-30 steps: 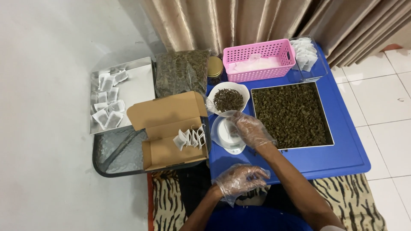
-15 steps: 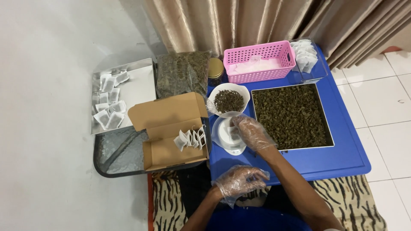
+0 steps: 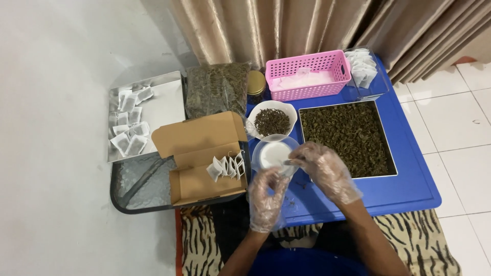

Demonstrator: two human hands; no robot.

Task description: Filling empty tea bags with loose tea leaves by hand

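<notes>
Both gloved hands met over white dish (image 3: 272,153) on blue table (image 3: 409,189). Right hand (image 3: 327,168) fingers pinched on small item, likely teabag, unclear. Left hand (image 3: 267,194) fingers curled beside it, grip not discernible. Tea tray (image 3: 348,138) kept near.

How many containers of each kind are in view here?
Metal trays: 2 — one with leaves, one with sachets
Bowls: 2 — leaf bowl, empty bowl
Pink basket: 1
Cardboard box: 1
Clear tub: 1
Leaf bag: 1
Total: 8
</notes>
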